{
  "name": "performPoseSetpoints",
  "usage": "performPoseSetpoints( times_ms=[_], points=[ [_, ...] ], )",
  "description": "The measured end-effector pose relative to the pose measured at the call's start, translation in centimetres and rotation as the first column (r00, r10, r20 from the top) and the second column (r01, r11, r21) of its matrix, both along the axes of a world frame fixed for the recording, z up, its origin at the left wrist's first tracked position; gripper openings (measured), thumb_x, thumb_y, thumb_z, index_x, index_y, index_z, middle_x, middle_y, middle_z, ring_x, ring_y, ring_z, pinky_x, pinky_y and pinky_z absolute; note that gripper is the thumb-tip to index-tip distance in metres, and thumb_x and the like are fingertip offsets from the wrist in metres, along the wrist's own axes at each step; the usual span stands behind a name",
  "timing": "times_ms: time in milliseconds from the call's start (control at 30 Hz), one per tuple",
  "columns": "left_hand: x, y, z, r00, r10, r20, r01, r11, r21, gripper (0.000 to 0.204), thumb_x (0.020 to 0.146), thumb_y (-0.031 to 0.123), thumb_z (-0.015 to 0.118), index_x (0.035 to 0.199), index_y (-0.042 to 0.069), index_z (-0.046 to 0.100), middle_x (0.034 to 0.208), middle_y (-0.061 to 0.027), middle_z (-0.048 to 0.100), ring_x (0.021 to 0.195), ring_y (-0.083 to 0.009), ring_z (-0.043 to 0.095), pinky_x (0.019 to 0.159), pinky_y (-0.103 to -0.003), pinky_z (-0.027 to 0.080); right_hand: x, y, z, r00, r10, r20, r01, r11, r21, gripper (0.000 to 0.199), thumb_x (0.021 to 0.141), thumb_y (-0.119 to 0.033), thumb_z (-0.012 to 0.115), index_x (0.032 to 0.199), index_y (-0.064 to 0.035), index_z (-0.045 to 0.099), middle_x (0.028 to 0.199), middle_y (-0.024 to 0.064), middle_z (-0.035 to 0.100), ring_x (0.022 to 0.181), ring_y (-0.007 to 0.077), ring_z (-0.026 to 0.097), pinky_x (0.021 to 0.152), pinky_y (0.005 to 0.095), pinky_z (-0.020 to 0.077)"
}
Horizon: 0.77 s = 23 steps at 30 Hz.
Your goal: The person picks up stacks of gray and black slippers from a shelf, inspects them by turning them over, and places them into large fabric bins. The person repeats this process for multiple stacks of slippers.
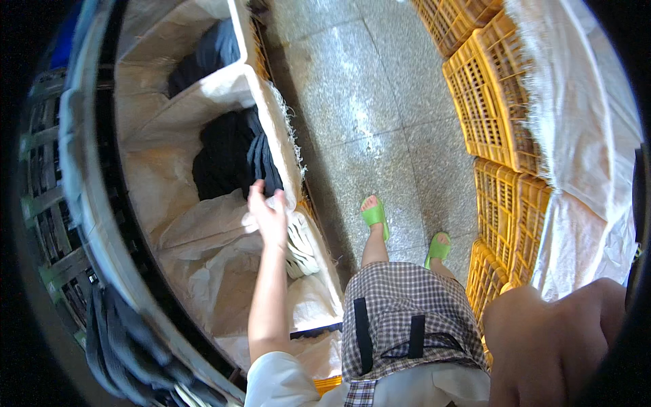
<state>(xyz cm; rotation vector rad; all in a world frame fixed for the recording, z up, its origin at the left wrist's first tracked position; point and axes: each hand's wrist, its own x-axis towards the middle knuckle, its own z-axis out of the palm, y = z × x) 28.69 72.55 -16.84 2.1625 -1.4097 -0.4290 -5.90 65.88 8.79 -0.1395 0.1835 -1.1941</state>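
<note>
My left hand (266,216) reaches over the lined bins on the left, its thumb and fingers apart and nothing visible between them. Just beyond its fingertips lies a pile of black folded fabric pieces (230,152) in a bin with a pale cloth lining (159,180). Below the hand, a stack of white, strip-like fabric pieces (302,251) rests in the nearer bin. My right hand (553,339) is raised close to the camera at the lower right, its fingers curled; whatever they may hold is hidden.
Dark fabric (207,57) fills part of the farther bin. Grey fabric pieces (129,339) hang over the rail at lower left. Yellow plastic crates (485,102) line the right side, beside a white woven sheet (576,122). Grey floor tiles (366,88) run between.
</note>
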Motion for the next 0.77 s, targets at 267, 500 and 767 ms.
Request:
performPoseSetpoints(
  times_ms=[267, 500, 767],
  points=[
    [-18.0, 12.7, 31.0, 0.847, -0.531, 0.002, 0.531, 0.847, -0.004, 0.050, 0.076, 0.018, 0.069, 0.120, 0.002, 0.050, 0.128, -0.0167, 0.050, 0.122, -0.0342, 0.044, 0.103, -0.043, 0.034, -9.6, 7.8, 14.7, 0.982, 0.080, 0.173, -0.039, 0.973, -0.228, 0.046, 0.095, -0.051, 0.035, 0.068, -0.0141, 0.035, 0.065, 0.0002, 0.037, 0.062, 0.0138, 0.039, 0.083, 0.0539, 0.0398],
    [-12.3, 27.7, 48.0, 0.998, 0.027, -0.063, -0.037, 0.985, -0.169, 0.049, 0.080, 0.012, 0.067, 0.124, 0.003, 0.049, 0.122, -0.0134, 0.053, 0.113, -0.0247, 0.052, 0.094, -0.035, 0.043, -1.7, 14.0, 15.8, 0.879, 0.283, 0.385, -0.319, 0.947, 0.032, 0.051, 0.093, -0.054, 0.036, 0.067, -0.0108, 0.045, 0.063, 0.0018, 0.043, 0.063, 0.0171, 0.046, 0.092, 0.0555, 0.0334],
    [-1.0, 41.2, 56.7, 0.805, 0.462, -0.371, -0.593, 0.634, -0.497, 0.040, 0.090, 0.008, 0.055, 0.129, 0.008, 0.043, 0.119, -0.0079, 0.054, 0.102, -0.0171, 0.057, 0.084, -0.024, 0.046, 5.6, 18.4, 20.3, 0.706, 0.526, 0.474, -0.584, 0.811, -0.030, 0.052, 0.092, -0.057, 0.033, 0.071, -0.0115, 0.045, 0.068, 0.0027, 0.040, 0.068, 0.0183, 0.044, 0.090, 0.0551, 0.0394]
  ],
)
